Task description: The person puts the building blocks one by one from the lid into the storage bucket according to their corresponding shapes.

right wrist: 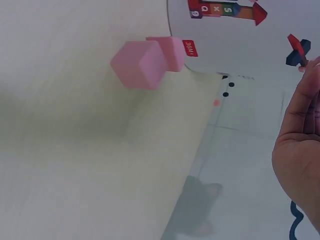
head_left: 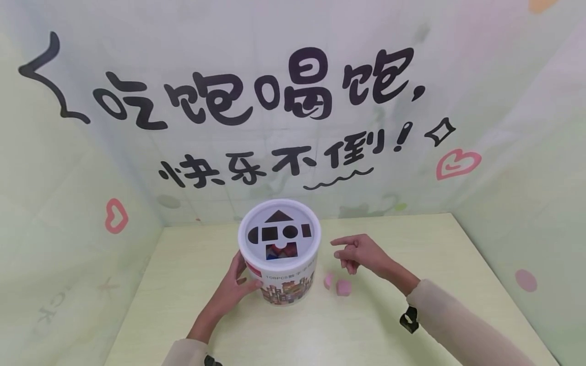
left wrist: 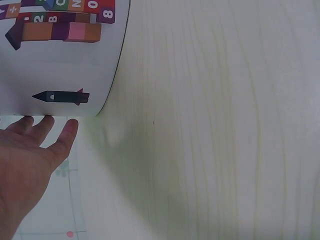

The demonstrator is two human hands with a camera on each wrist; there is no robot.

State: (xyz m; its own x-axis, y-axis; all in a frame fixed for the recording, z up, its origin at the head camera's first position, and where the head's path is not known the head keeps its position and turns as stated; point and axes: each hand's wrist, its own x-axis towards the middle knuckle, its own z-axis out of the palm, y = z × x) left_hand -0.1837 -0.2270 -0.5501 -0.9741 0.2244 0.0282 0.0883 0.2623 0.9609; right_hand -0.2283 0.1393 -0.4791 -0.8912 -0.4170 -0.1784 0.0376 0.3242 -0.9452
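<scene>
A white bucket (head_left: 286, 284) with a lid (head_left: 256, 256) stands on the table. The lid has cut-out shapes: a triangle, squares, rounds and an arch; coloured blocks show inside through the arch. My left hand (head_left: 233, 287) rests against the bucket's left side, thumb toward the front, and in the left wrist view its fingertips (left wrist: 72, 125) touch the wall. Right of the bucket hovers my right hand (head_left: 359, 251), index finger pointing at it, the other fingers loosely bent, nothing visible in them. Below that hand lie a pink cube (head_left: 344, 287) and another pink block (head_left: 328, 280).
The pale wooden table (head_left: 192, 295) is enclosed by printed cloth walls (head_left: 293, 152) with black lettering and pink hearts. The back wall stands close behind the bucket. A black band (head_left: 409, 320) hangs at the right sleeve.
</scene>
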